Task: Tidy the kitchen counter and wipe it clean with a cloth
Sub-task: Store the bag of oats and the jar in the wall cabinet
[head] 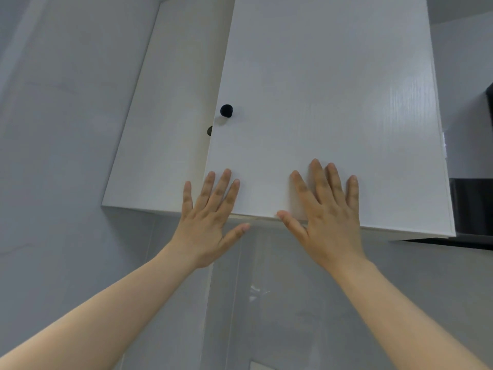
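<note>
A white wall cabinet fills the upper view. Its right door (330,102) carries a round black knob (226,110) near its left edge and stands slightly proud of the left door (170,124). My left hand (210,217) lies flat with spread fingers on the lower left corner of the right door. My right hand (325,212) presses flat on the same door's lower edge, fingers straight. Neither hand holds anything. No counter or cloth is in view.
Grey tiled wall (266,303) runs below the cabinet and a plain grey wall (53,129) stands at the left. A black range hood (472,209) juts out at the right edge beside the cabinet.
</note>
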Demonstrator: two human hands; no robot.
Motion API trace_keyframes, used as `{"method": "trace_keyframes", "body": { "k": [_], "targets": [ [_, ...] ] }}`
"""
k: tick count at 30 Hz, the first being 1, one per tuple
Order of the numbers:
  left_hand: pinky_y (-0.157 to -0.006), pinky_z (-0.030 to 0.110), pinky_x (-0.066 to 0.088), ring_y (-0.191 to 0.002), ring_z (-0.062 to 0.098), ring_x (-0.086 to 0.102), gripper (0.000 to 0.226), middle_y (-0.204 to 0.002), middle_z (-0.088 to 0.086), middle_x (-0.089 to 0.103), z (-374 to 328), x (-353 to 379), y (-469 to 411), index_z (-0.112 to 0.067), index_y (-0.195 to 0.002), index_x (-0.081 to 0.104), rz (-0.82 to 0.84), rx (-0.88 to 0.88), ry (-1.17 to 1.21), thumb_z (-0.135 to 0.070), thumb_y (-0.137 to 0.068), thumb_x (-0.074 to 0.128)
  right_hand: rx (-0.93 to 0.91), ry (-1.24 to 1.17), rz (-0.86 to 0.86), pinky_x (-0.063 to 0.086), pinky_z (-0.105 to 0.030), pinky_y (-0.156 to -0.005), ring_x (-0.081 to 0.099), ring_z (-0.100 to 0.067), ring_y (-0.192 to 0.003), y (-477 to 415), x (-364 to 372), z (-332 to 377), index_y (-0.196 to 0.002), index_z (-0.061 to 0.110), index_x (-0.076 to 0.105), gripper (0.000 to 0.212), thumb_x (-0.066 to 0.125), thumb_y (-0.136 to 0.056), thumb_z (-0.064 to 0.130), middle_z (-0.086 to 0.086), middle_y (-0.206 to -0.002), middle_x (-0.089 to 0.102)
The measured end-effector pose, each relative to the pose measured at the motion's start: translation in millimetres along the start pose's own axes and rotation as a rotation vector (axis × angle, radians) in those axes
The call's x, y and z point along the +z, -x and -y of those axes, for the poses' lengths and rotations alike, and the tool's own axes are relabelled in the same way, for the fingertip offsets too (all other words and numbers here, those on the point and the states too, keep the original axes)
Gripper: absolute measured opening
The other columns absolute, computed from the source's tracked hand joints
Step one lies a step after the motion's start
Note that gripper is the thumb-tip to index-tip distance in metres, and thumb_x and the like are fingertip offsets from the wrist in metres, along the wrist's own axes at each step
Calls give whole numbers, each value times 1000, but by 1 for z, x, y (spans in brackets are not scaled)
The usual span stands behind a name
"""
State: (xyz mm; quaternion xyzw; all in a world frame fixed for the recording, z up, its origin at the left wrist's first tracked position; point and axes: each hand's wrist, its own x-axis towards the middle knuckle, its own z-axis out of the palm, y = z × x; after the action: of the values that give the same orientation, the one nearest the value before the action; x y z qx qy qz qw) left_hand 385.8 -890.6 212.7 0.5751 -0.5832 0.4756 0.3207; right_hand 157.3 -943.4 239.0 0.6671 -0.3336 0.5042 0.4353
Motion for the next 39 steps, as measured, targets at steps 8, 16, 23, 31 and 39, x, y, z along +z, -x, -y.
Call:
{"method": "trace_keyframes", "body": {
  "k": [8, 16, 23, 31, 39],
  "targets": [
    [-113, 56, -16, -142, 16, -29, 85, -155, -9, -31, -4, 25, -11, -28, -149, -22, 23, -2, 35, -75, -84, 8, -4, 56, -11, 3, -58, -115, 13, -36, -145, -1, 16, -3, -146, 19, 36, 72, 32, -88, 61, -15, -157, 20],
    [-113, 56, -17, -140, 15, -33, 90, -150, -11, -39, -10, 45, -18, -29, -145, -31, 72, -28, 57, -80, -78, 2, -2, 93, -9, 3, -59, -114, 15, -37, -144, -1, 26, -8, -145, 17, 38, 71, 38, -87, 58, -16, -156, 22],
    [-114, 56, -16, -141, 18, -32, 97, -150, -9, -40, -14, 53, -19, -29, -144, -32, 87, -53, 76, -84, -74, 4, 1, 106, 1, 2, -59, -114, 13, -37, -145, 0, 27, -9, -146, 17, 36, 71, 38, -88, 58, -16, -157, 20],
    [-115, 54, -13, -147, 19, -14, 98, -157, -7, -26, -20, 25, -17, -28, -150, -18, 221, -91, 123, -85, -78, 16, 12, 1, 69, -5, -56, -115, 8, -34, -146, 2, 16, -3, -146, 18, 36, 67, 53, -89, 49, -13, -158, 17],
    [-115, 34, 22, -140, 23, 30, 82, -152, 8, 34, -36, 1, 71, -11, -149, 27, 196, -59, 406, -61, -84, 35, 56, -612, 186, 32, -43, -111, 48, -27, -127, 71, -15, 36, -123, 11, 62, 45, 51, -86, 34, -10, -131, 58]
  ]
}}
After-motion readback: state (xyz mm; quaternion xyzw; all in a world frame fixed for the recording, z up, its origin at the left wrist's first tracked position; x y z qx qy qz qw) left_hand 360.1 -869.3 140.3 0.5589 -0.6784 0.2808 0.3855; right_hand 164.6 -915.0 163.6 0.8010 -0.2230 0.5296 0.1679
